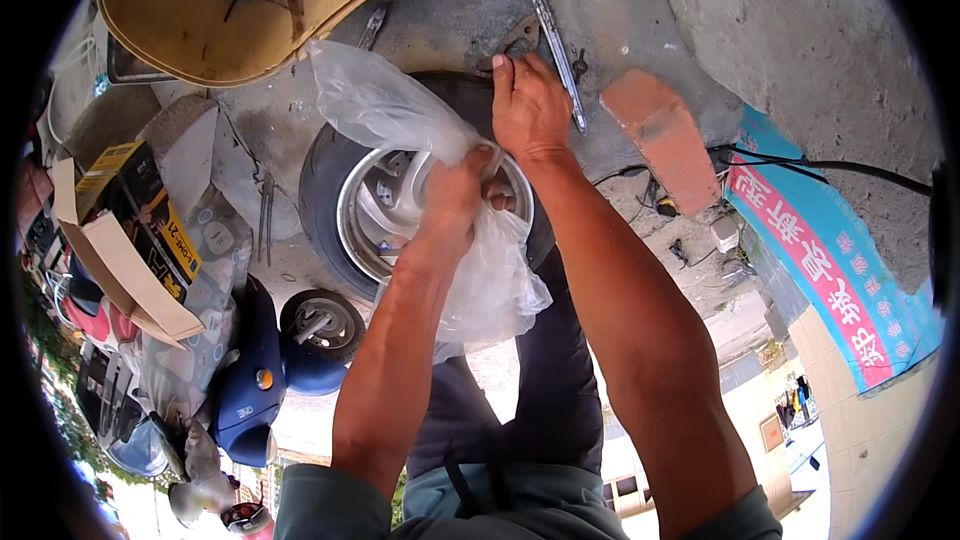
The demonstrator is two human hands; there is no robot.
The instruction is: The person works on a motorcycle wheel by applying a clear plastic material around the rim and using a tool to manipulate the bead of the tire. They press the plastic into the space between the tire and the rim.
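Observation:
A wheel lies flat on the ground before me, its black tyre [322, 205] around a silver metal rim [352, 225]. Across it spreads a crumpled clear plastic bag [375, 105], bunched in the closed fingers of my left hand [455, 198], over the rim. The bag's loose lower part hangs toward my legs. At the tyre's far right edge is my right hand [532, 108], its thumb pointing away and its fingers curled. Whatever those fingers hold is hidden. Just beyond it lies a flat rusty metal piece [522, 35].
Right of the wheel lie a long metal bar [545, 25], a red brick [660, 135] and a large concrete block [800, 50]. A tan plastic tub [165, 35] stands far left. An opened carton [125, 275] and a blue scooter [245, 390] are at left.

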